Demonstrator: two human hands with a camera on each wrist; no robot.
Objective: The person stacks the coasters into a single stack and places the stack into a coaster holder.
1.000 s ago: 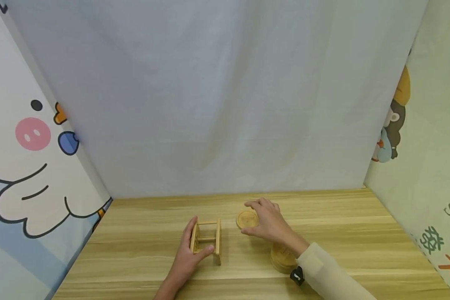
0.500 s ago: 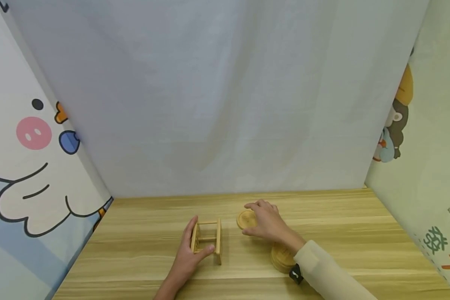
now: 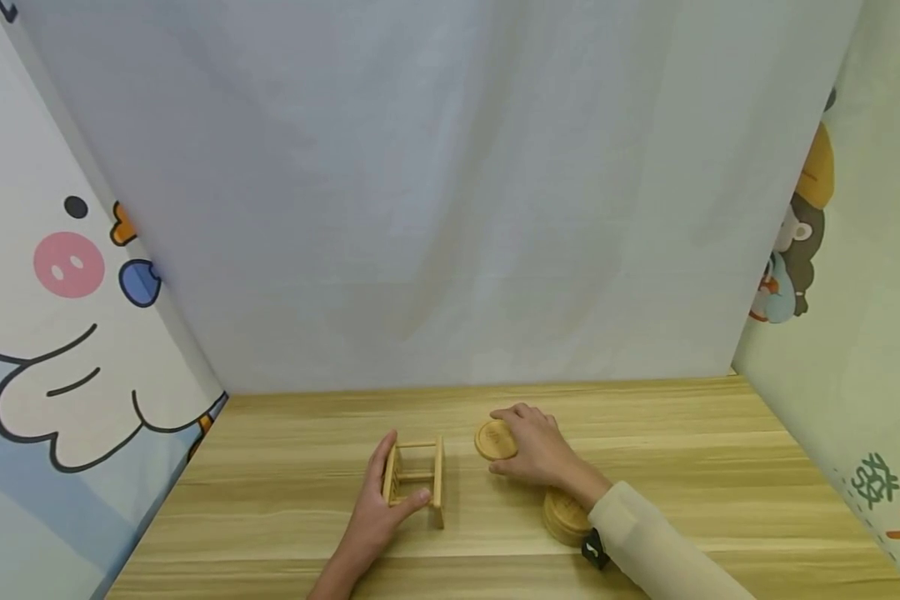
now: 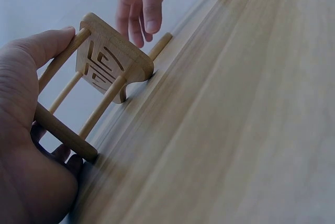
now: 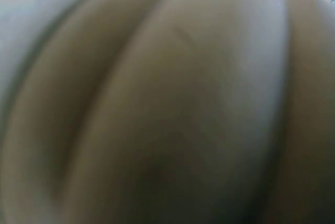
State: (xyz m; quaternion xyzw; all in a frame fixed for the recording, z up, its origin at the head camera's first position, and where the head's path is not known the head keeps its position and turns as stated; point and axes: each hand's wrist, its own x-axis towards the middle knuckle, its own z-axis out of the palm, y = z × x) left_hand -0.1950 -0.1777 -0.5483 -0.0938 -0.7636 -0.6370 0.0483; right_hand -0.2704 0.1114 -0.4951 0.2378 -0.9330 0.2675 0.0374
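Note:
In the head view my left hand grips a small wooden coaster rack on the table, thumb on one side and fingers on the other. The left wrist view shows the rack's cut-out end panel and round rods. To its right lies a round wooden coaster with a marked top. My right hand arches over that coaster, fingers and thumb spread about its edge. Seen from the left wrist, the thumb hangs a little above the coaster, apart from it. Partly under the right forearm stands a stack of coasters.
Blurred tan curved bands fill the right wrist view, very close to the lens. A black wrist device sits beside the stack. The wood-grain table ends at a pale grey curtain, with printed side panels left and right.
My right hand's thumb has shifted slightly rightward beside the coaster. The left hand and the rack keep their place, and the whole head view has drifted a few pixels.

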